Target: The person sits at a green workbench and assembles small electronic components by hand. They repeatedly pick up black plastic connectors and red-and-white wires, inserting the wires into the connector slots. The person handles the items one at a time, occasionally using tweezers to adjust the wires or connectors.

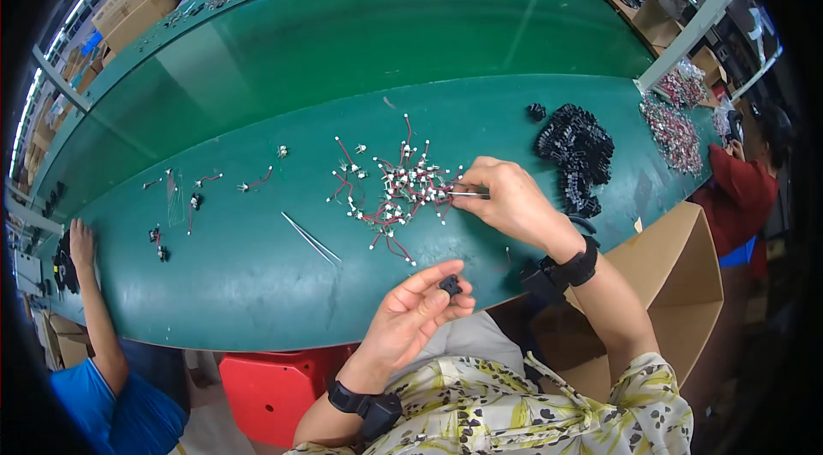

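Note:
My left hand [413, 318] is closed on a small black plastic part [450, 285], pinched between thumb and fingers above the table's near edge. In my right hand [516, 200] is a pair of metal tweezers [471, 193], pointing left. Their tips reach the right side of a loose pile of small white connectors with red and dark wires [407, 185]; whether they grip a piece is too small to tell. A second pair of tweezers [310, 238] lies on the green table, left of the pile. Beyond my right hand sits a heap of black plastic parts [574, 150].
More wired connectors [673, 133] are heaped at the far right. Several stray ones [257, 180] lie to the left. An open cardboard box [669, 283] stands at my right, beside the table edge. Co-workers sit left [111, 386] and right [741, 189]. A red stool [279, 395] stands below the table.

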The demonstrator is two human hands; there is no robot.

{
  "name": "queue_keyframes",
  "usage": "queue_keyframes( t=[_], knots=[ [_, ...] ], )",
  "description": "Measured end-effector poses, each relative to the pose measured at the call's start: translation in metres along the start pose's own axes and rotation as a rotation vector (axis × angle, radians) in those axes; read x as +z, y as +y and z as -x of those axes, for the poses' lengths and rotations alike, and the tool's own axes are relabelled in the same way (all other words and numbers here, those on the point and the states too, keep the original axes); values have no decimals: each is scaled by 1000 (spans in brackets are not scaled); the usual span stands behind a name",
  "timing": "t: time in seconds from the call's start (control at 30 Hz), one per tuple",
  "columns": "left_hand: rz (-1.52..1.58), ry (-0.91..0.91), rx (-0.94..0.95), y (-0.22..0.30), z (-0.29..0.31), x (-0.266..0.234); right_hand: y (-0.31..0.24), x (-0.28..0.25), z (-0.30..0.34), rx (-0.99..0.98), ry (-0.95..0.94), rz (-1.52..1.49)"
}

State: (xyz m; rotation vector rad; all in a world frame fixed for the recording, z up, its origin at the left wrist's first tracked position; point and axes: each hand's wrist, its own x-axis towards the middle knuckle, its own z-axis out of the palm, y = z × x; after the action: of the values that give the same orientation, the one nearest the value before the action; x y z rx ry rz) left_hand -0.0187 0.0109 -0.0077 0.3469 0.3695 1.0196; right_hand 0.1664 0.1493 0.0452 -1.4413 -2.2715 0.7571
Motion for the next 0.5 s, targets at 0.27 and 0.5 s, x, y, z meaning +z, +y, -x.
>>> queue_keyframes(
  t=[0.27,0.5],
  knots=[
    [-1,7,9,-1,0,-2,0,-33,-2,171,-10,-378],
    [-137,76,150,5,-3,6,-24,-47,23,241,-177,-817]
  ],
)
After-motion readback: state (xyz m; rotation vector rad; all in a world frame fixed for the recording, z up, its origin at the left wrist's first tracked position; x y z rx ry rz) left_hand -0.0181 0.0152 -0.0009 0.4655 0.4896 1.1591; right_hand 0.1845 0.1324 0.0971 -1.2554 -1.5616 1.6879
